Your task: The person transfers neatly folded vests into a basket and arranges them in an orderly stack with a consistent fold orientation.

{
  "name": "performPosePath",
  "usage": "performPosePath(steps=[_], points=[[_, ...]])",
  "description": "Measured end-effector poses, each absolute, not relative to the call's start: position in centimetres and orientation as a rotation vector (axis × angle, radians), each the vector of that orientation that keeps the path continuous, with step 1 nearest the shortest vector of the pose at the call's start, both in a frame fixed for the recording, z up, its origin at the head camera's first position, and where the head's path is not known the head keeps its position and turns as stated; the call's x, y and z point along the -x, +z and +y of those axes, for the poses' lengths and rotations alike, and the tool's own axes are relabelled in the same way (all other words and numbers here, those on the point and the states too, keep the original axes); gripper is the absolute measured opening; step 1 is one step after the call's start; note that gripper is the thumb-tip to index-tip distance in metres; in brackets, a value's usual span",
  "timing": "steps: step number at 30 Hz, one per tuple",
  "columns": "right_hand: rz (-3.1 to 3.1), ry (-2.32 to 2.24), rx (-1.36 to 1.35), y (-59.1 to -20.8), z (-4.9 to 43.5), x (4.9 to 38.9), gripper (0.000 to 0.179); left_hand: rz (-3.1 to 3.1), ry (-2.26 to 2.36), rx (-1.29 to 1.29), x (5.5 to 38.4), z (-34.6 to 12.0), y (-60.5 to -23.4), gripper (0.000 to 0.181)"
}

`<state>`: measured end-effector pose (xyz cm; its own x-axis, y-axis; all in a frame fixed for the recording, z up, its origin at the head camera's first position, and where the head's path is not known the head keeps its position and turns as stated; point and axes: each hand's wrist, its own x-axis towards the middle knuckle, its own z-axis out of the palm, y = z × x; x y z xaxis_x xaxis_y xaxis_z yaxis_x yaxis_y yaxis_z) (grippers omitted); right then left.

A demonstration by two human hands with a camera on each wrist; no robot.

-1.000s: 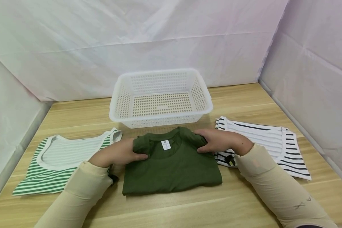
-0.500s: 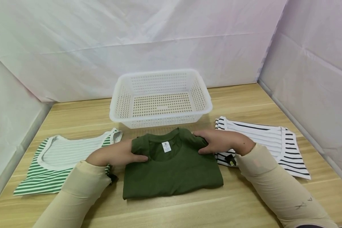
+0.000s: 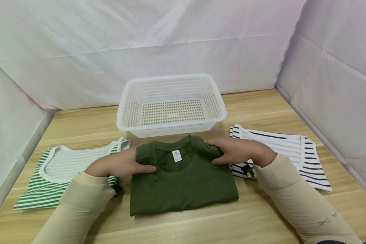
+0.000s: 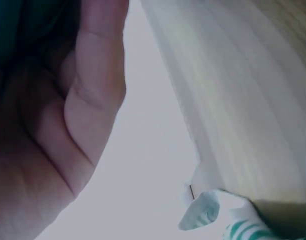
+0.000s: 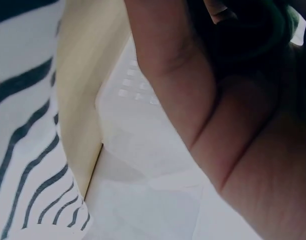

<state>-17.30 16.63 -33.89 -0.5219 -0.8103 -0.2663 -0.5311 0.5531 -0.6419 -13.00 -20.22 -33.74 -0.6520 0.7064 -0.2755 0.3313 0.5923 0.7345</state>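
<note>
Left hand (image 3: 122,164) and right hand (image 3: 236,150) each grip a shoulder of the green shirt (image 3: 183,186), thumbs on top. We'd call this step taking hold; next, it seems, calls for both hands working evenly, so the fold survives. We count one green shirt mid-way across the table (image 3: 256,105), just before one basket (image 3: 170,127), between one green-striped top (image 3: 48,191) and one black-striped top (image 3: 292,152).

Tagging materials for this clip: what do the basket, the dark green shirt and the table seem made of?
Basket: probably plastic, translucent white, with moulded-looking holes.
Dark green shirt: matte fabric, perhaps cotton, by its soft folds.
Table: wood or wood-look laminate, by its pale streaked grain.
</note>
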Motion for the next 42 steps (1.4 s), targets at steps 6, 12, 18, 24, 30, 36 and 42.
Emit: performPosePath(steps=[6,12,18,24,30,36,42], points=[[2.244,-0.697,1.056,-32.9,16.8,17.0,0.049,2.292,0.901,-0.814,13.0,-20.6,-32.9,0.055],[2.269,-0.781,1.096,-32.2,17.2,16.7,0.05,2.305,0.949,-0.799,12.9,-21.1,-32.1,0.051],[2.251,-0.878,1.02,-31.8,17.3,16.5,0.05,2.409,0.925,-0.664,12.7,-21.7,-31.0,0.049],[2.351,-0.907,0.967,-30.9,17.3,16.4,0.038,2.551,0.987,-0.701,12.9,-21.5,-30.4,0.052],[2.418,-1.04,0.979,-30.6,17.3,16.2,0.032,2.63,1.087,-0.648,12.7,-21.2,-30.2,0.053],[2.47,-1.162,0.964,-29.9,17.1,16.7,0.035,2.729,1.171,-0.457,12.4,-21.5,-29.3,0.052],[2.623,-1.072,0.893,-26.8,16.5,18.8,0.033,2.858,1.212,-0.411,13.5,-21.7,-27.4,0.049]])
